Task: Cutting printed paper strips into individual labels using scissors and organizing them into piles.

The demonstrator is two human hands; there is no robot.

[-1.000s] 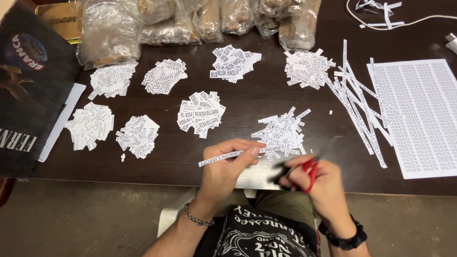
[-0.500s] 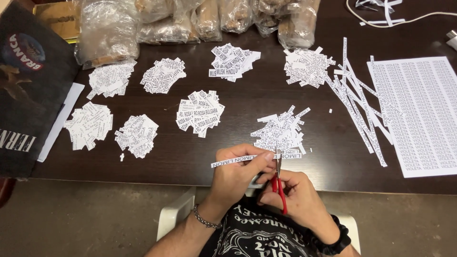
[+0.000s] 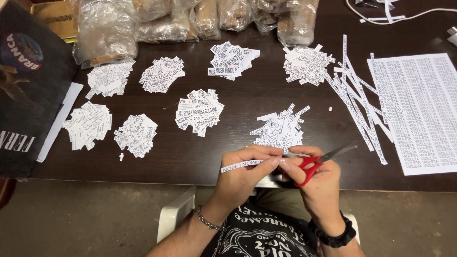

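Left hand (image 3: 243, 176) grip: thumb and fingers pinching a narrow printed paper strip (image 3: 240, 166), held roughly level just over the near edge of the bench (image 3: 247, 95). Strip's free end sticks out to the left; the other end runs into the scissors (image 3: 316, 162).

Right hand (image 3: 319, 185) grip: closed through the red handles of the scissors, blades pointing up and to the right, slightly parted. Blades sit just beside the left fingertips. Both hands touching or nearly so, at the bench edge above the person's lap.

Just beyond the hands: a pile of cut paper slips (image 3: 281, 128). More piles spread across the dark bench: centre pile (image 3: 199, 112), two on the left (image 3: 88, 124) (image 3: 136, 134), several further back (image 3: 161, 74) (image 3: 232, 58) (image 3: 307, 64).

Right of the hands: loose long strips (image 3: 354, 100) lying fanned, and a full printed sheet (image 3: 419, 112) beside them, uncut.

Back edge: clear plastic bags (image 3: 166, 24) with brownish contents. Left edge: dark printed bag (image 3: 24, 90). White cable (image 3: 404, 16) at top right.

Left wrist has a chain bracelet (image 3: 208, 220), right wrist a black band (image 3: 335, 235).
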